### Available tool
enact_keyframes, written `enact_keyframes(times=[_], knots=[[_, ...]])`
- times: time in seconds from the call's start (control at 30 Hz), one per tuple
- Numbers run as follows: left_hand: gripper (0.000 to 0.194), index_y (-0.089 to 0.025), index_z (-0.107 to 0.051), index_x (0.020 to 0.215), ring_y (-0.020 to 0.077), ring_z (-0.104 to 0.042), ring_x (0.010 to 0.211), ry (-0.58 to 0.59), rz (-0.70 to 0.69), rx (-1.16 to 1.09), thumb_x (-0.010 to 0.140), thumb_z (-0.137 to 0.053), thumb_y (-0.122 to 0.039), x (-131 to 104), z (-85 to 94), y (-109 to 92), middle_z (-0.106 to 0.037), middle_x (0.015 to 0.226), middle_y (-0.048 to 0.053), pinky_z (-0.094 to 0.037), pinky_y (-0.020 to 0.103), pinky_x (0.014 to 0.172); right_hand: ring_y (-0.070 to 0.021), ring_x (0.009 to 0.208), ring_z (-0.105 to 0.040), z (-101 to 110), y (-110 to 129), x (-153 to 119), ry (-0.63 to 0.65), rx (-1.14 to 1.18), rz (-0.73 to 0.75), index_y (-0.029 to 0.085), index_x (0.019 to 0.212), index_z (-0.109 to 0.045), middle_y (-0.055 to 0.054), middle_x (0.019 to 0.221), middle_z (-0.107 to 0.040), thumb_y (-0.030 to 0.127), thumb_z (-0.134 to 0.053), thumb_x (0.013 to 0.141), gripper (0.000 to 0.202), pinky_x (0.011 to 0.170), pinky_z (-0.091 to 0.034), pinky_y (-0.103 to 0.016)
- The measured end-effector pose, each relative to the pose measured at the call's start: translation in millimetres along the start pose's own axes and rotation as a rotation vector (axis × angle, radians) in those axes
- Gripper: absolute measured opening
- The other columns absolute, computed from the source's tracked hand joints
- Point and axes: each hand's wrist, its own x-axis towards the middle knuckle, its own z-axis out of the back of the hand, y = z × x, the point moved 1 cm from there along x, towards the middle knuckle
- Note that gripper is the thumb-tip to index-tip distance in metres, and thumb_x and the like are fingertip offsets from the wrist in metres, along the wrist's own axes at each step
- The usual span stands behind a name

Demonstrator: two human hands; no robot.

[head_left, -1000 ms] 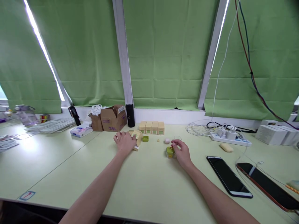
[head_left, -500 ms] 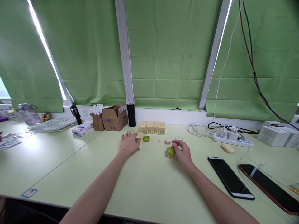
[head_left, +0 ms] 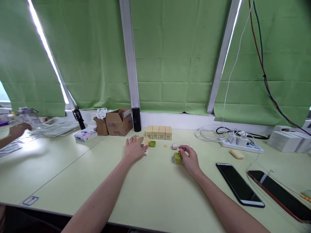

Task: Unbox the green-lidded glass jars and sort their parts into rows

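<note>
My left hand (head_left: 134, 149) lies with fingers spread over a flat beige card piece (head_left: 146, 141), partly hidden under it. To its right sits a small green square lid or dish (head_left: 152, 144). My right hand (head_left: 191, 160) pinches the small loop on top of a green-lidded clear jar (head_left: 178, 158), which stands upright on the table. Just behind it are a pale pink-white small block (head_left: 174, 146) and a clear cup-like piece (head_left: 186, 143). A tiny yellowish piece (head_left: 165, 146) lies between my hands.
Several small beige boxes (head_left: 158, 132) stand in a row behind my hands. Beyond are a black cylinder (head_left: 136, 119) and an open carton (head_left: 119, 123). Phones (head_left: 239, 184) and a power strip (head_left: 243, 145) lie to the right. Another person's hand (head_left: 19, 130) is far left.
Under my left hand, the card piece has shifted slightly. At far left, another person's hand has reached in over the papers. My right hand has stayed put.
</note>
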Motion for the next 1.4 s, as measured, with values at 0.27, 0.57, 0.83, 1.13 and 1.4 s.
enact_keyframes(times=[0.27, 0.57, 0.83, 1.13, 1.4], knots=[[0.055, -0.026, -0.059, 0.139, 0.038, -0.044, 0.141, 0.064, 0.015, -0.009, 0.09, -0.055, -0.049, 2, 2.9, 5, -0.058, 0.146, 0.015, -0.021, 0.057, 0.12, -0.0268, 0.096, -0.066, 1, 3, -1, 0.0, -0.003, -0.002, 0.024, 0.098, -0.076, -0.006, 0.092, -0.072, 0.047, -0.059, 0.089, 0.03, 0.093, -0.049, -0.045], [0.056, -0.024, -0.058, 0.14, 0.0388, -0.042, 0.142, 0.062, 0.011, -0.024, 0.09, -0.055, -0.048, 3, 0.2, 8, -0.058, 0.146, 0.015, -0.018, 0.059, 0.121, -0.0267, 0.096, -0.066, 1, 3, -2, 0.005, -0.014, 0.003, 0.024, 0.099, -0.076, -0.006, 0.093, -0.073, 0.046, -0.058, 0.09, 0.03, 0.092, -0.05, -0.045], [0.058, -0.022, -0.059, 0.141, 0.0418, -0.04, 0.143, 0.002, -0.002, -0.058, 0.09, -0.057, -0.05, 2, 2.1, 7, -0.055, 0.149, 0.018, -0.023, 0.061, 0.119, -0.0269, 0.099, -0.065, 1, 3, -1, 0.006, -0.018, 0.01, 0.025, 0.099, -0.076, -0.006, 0.093, -0.073, 0.044, -0.058, 0.09, 0.027, 0.095, -0.048, -0.045], [0.038, -0.021, -0.065, 0.129, 0.0342, -0.049, 0.133, -0.179, -0.312, -0.374, 0.094, -0.057, -0.033, -12, 20.9, -43, -0.073, 0.119, 0.011, -0.043, 0.048, 0.108, -0.0268, 0.099, -0.065, 4, 7, -1, -0.026, -0.031, 0.01, 0.023, 0.099, -0.074, -0.007, 0.094, -0.073, 0.045, -0.058, 0.089, 0.029, 0.093, -0.048, -0.041], [0.063, -0.024, -0.053, 0.144, 0.038, -0.042, 0.134, 0.202, -0.515, -0.593, 0.083, -0.071, -0.03, -52, 19.2, -126, -0.066, 0.134, 0.011, -0.042, 0.051, 0.107, -0.0282, 0.096, -0.066, 4, 2, 3, -0.056, -0.039, -0.004, 0.024, 0.097, -0.074, -0.007, 0.092, -0.075, 0.045, -0.059, 0.085, 0.029, 0.09, -0.049, -0.042]])
